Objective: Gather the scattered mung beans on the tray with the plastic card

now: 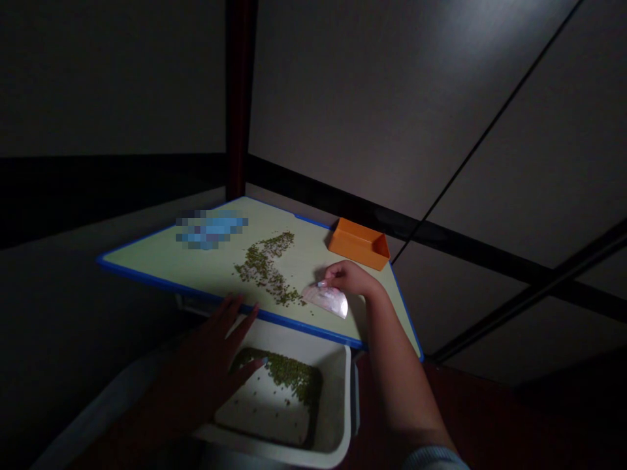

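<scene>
On the pale tabletop (206, 264) lies a loose, scattered heap of small green grains (264, 267), too small to name surely. My right hand (345, 277) pinches a clear, half-round plastic scraper (326, 299); its edge rests at the right end of the grains. My left hand (228, 346) has its fingers spread and holds nothing. It is near the table's blue front edge, over a white plastic bin (343, 391). More green grains (289, 375) lie in the bin, mostly along its far and right sides. Part of the bin is hidden behind my left hand and forearm.
An orange open tray (360, 245) stands at the table's back right corner. A blue item (213, 228), blurred out, lies at the back left. Dark panelled walls (343, 98) rise behind the table, and a dark red post (238, 98) stands at the corner.
</scene>
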The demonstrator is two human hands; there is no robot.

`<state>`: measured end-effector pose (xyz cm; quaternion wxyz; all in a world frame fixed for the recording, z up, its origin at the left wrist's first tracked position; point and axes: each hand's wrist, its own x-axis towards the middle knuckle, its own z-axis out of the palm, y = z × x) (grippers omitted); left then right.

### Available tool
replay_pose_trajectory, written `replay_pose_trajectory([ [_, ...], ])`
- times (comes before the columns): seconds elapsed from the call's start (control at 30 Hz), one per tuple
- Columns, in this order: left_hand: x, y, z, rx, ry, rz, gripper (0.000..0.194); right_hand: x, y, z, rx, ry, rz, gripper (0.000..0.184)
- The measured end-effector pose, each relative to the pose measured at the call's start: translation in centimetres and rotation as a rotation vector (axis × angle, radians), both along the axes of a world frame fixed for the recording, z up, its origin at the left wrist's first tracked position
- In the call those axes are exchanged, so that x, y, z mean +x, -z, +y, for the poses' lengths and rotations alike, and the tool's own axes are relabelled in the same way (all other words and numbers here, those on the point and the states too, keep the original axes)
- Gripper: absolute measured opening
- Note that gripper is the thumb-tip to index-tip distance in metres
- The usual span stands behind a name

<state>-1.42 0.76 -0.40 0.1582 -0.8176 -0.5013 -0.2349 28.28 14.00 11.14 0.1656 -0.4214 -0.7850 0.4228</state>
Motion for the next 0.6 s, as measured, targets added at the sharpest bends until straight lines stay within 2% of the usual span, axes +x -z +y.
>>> replay_pose_trajectory([
  [0.1,0.0,-0.18,-0.06,-0.026,-0.007,-0.012,0.078,0.55,-0.16,0.14,-0.02,-0.029,0.031,0.024],
  [0.27,0.07,-0.39,-0.08,-0.054,-0.013,-0.035,0.079,1.04,0.01,0.28,-0.076,-0.068,-0.033,0.022],
  [0.6,-0.2,0.24,0.01,-0.037,-0.009,-0.014,0.08,0.19,0.39,0.17,-0.02,-0.088,-0.102,0.018],
])
